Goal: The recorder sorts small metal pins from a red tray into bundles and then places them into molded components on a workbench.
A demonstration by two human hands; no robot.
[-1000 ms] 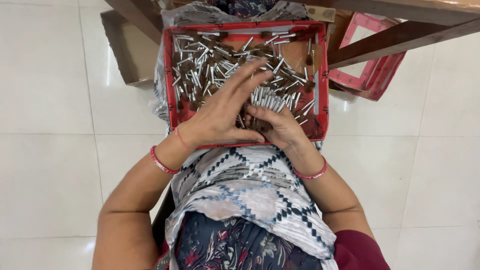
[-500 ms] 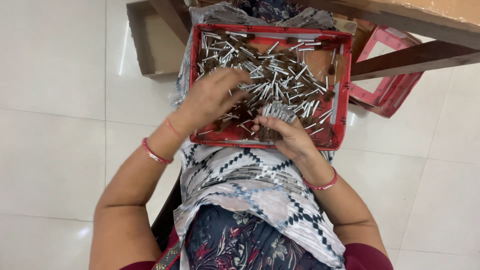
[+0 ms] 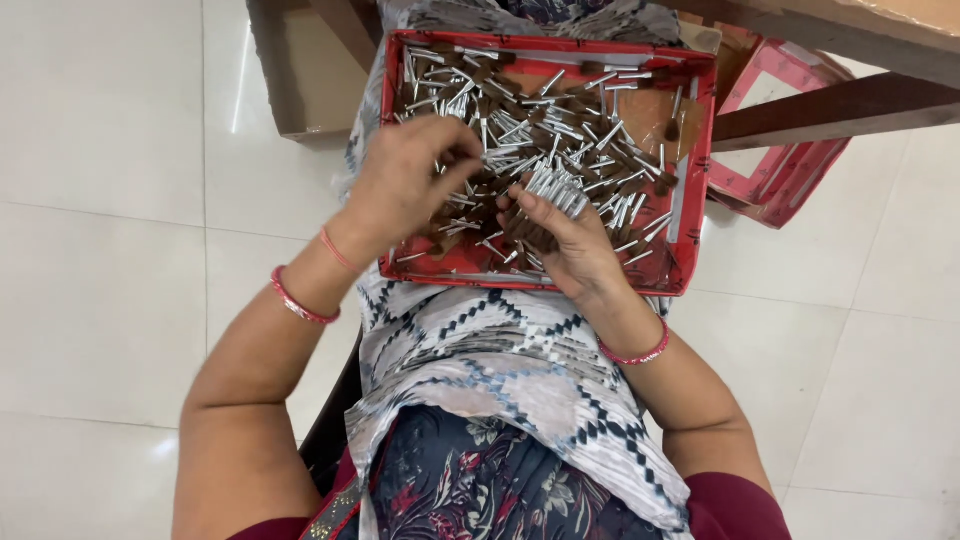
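Your right hand [image 3: 570, 240] is clamped on a bundle of small silver-and-brown sticks [image 3: 553, 190], ends lined up, held over the red tray [image 3: 700, 180] on your lap. Your left hand [image 3: 405, 185] has its fingers curled down into the loose sticks [image 3: 560, 125]; whether it has pinched any I cannot tell. Step in hand, as judged: gathering. Next calls for adding sticks aligned the same way.

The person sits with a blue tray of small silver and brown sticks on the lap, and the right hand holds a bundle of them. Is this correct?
Not quite: the tray is red, not blue, as the head view shows. The rest holds: it lies on the lap, full of silver and brown sticks, and the right hand holds a bundle.
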